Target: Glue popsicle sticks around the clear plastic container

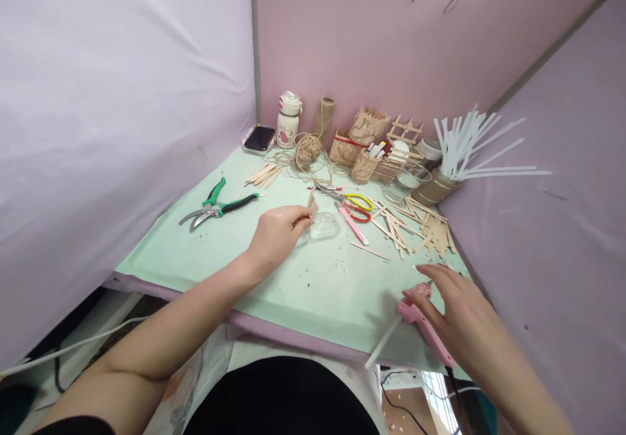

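Note:
My left hand (278, 234) is closed in a pinch on a small, thin wooden piece (313, 203), held upright over the near-left side of a clear plastic tray (327, 227). Whether the piece touches the tray, I cannot tell. At the right front of the table is a pink glue gun (426, 330) with a white glue stick (383, 342) jutting from its back. My right hand (454, 298) hovers at the glue gun with thumb and fingers apart, hiding part of it.
Green-handled pruning shears (210, 210) lie at left. Beyond the tray are scissors (359, 201) and a pink pen-shaped tool (353, 224). Loose craft sticks (396, 226) cover the right side. Twine (308, 150), a bottle (288, 122), a phone (259, 139) and a glass of water (405, 180) stand behind.

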Tool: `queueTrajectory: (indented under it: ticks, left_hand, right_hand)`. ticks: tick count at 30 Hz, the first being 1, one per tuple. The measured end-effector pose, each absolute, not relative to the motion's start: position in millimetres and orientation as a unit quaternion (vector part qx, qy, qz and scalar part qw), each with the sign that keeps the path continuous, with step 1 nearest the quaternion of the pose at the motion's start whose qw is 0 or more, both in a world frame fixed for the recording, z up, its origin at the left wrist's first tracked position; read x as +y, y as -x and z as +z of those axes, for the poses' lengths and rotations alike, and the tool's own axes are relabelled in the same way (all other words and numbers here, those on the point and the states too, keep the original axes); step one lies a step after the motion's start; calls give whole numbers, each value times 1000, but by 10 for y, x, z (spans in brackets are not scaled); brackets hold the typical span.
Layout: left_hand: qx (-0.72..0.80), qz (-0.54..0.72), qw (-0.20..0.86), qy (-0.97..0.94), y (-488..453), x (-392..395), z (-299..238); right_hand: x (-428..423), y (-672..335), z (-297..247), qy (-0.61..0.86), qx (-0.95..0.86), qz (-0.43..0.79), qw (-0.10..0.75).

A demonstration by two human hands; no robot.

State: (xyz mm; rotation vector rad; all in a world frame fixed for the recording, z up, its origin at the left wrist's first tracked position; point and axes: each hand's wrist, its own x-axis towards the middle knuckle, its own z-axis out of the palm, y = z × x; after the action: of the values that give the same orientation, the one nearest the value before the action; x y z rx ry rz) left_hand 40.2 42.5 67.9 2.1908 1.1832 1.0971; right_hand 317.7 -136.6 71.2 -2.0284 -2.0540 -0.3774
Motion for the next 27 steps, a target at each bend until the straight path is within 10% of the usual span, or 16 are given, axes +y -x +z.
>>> queueTrajectory:
  ticks: [14, 27]
  left_hand:
    - [422, 376, 129, -815, -566, 494, 614]
    - [423, 384, 95, -815, -597, 487, 496]
  right_hand:
    - [-20, -2382, 950, 575, -765, -62, 283]
    - [107, -2204, 762, 588, -765, -25, 261]
